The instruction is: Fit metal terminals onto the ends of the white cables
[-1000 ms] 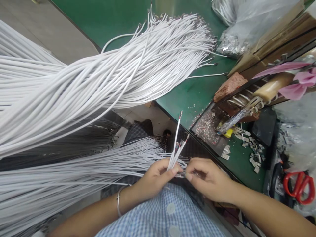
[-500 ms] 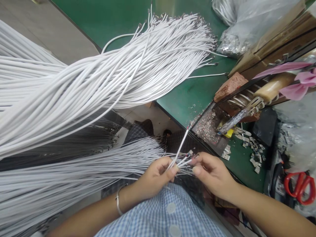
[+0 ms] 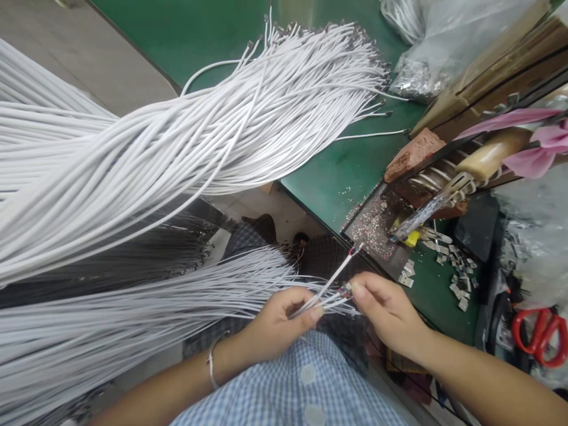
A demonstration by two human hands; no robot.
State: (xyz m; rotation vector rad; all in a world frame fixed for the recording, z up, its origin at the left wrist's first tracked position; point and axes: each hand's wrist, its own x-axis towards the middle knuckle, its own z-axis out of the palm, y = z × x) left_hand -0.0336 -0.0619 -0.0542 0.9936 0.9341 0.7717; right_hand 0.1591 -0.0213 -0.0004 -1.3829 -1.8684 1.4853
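Between the thumb and fingers of my left hand (image 3: 286,316) are a few white cables (image 3: 331,281), one of them standing out from the rest toward the bench. That cable's end carries a small metal connector with a bit of red (image 3: 354,251). My right hand (image 3: 386,305) pinches a small metal connector (image 3: 346,290) at the end of another of these cables. The fingertips hide part of it. Under both hands runs a lower bundle of white cables (image 3: 177,302). A thicker bundle of white cables (image 3: 266,112) lies across the green bench (image 3: 319,183).
A soldering iron (image 3: 430,204) with a wooden handle rests in a coil holder at the right, tip over a tray of solder bits (image 3: 375,234). Loose metal connector shells (image 3: 457,266), a reddish brick (image 3: 415,154), red-handled scissors (image 3: 539,337) and plastic bags (image 3: 448,47) are around it.
The standing cable has tipped right and lower. My right thumb and fingers have closed together on a connector, where they were apart before. My left hand stays nearly in place.
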